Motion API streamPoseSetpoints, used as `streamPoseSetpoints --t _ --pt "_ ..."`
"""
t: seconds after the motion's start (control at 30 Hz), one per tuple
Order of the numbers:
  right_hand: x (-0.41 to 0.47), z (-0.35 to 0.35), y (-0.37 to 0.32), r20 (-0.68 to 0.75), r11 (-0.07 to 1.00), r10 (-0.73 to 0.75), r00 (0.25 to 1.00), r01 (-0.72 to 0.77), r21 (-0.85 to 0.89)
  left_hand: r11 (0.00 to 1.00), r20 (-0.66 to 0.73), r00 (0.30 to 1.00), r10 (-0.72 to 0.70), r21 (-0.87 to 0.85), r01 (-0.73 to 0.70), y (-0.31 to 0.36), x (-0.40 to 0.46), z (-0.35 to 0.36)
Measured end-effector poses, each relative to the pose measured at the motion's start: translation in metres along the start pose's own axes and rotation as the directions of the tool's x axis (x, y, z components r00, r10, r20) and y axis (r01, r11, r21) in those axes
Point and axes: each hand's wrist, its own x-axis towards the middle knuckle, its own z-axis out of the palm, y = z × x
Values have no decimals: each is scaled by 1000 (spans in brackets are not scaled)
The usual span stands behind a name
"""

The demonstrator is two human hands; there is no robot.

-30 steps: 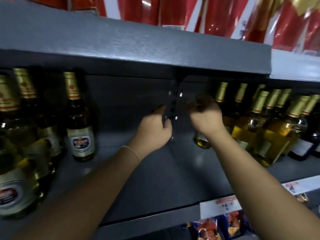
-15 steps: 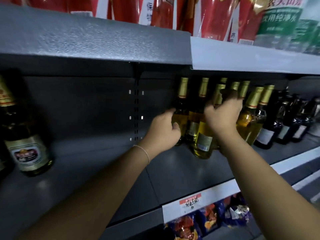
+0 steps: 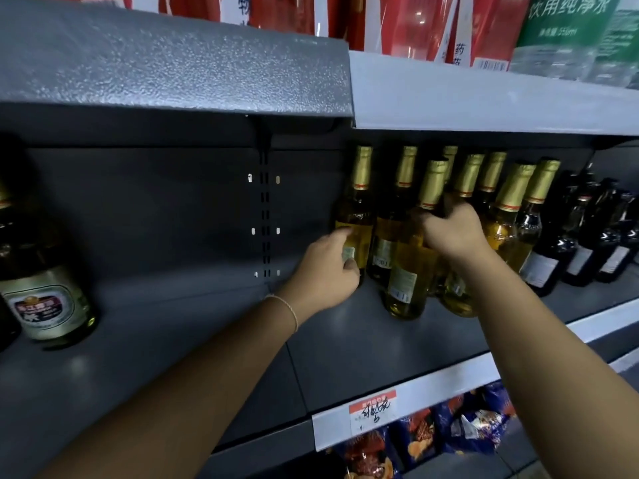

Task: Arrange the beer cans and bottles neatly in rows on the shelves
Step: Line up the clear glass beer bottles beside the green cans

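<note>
Several clear bottles of yellow beer with gold foil necks stand clustered on the grey shelf (image 3: 207, 340) right of centre. My left hand (image 3: 325, 267) curls round the lower body of the leftmost yellow bottle (image 3: 358, 216). My right hand (image 3: 449, 229) grips a bottle at its shoulder among the front ones, beside a tilted front bottle (image 3: 411, 267). A green-brown bottle with a red and white label (image 3: 45, 299) stands alone at the far left.
Dark bottles (image 3: 584, 243) line the shelf at the right. A price tag strip (image 3: 373, 409) runs along the shelf's front edge, with snack packets (image 3: 466, 426) below. Red packages (image 3: 380, 25) and a green water pack sit on the upper shelf.
The view has swung right and closer to the yellow bottles. My left hand has reached onto the leftmost bottle, and my right hand has settled lower on the front bottles.
</note>
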Motion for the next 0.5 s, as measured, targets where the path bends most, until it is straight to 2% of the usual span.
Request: streamPoseSetpoints --t 0.3,0.5 --pt "-33 19 -4 -98 960 -170 980 188 209 1000 1 1000 -15 -5 15 -15 -11 -1" --pt "-53 46 -43 -48 919 -253 966 255 301 998 -12 998 -60 -7 60 -35 -29 -26"
